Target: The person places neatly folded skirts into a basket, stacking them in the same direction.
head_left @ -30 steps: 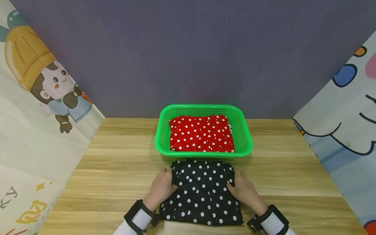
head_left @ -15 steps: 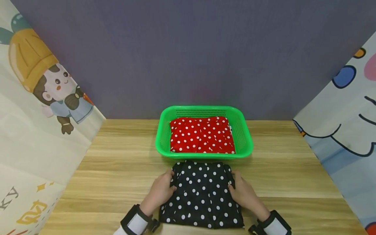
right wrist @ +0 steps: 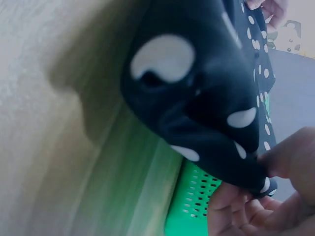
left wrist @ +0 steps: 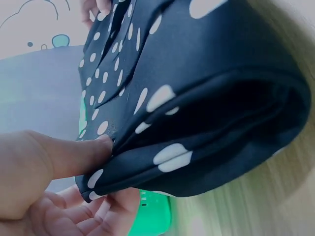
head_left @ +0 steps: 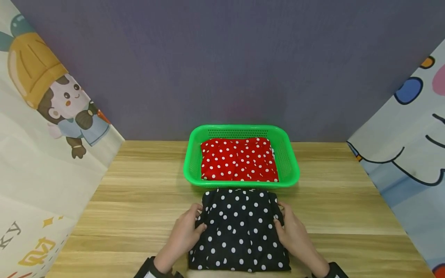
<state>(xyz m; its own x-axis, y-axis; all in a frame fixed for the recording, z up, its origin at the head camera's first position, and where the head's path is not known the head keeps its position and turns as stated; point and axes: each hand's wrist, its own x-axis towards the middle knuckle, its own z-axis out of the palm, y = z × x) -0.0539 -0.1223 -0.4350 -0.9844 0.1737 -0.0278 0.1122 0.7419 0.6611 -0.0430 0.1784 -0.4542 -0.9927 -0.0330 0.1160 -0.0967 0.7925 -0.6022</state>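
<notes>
A folded black cloth with white polka dots (head_left: 240, 231) lies in front of the basket, between my two hands. My left hand (head_left: 183, 233) pinches its left edge; the left wrist view shows the thumb (left wrist: 81, 156) on top and fingers below. On the opposite side, my right hand (head_left: 293, 233) pinches the right edge, with thumb and fingers on either face of the fabric in the right wrist view. In the wrist views the folded layers (left wrist: 221, 118) gape at the side and the cloth's near part appears lifted off the table. Exactly what garment or cloth it is cannot be told.
Behind the black cloth stands a green plastic basket (head_left: 293, 170) with perforated sides. Inside it lies a folded red cloth with white dots (head_left: 240, 160). The wooden table (head_left: 139, 193) meets a grey backdrop (head_left: 222, 69), with printed cartoon panels at left and right.
Both hands have shifted slightly toward me and a little apart along the black cloth's sides. The cloth's near and side edges have spread slightly. The basket and red cloth have stayed put.
</notes>
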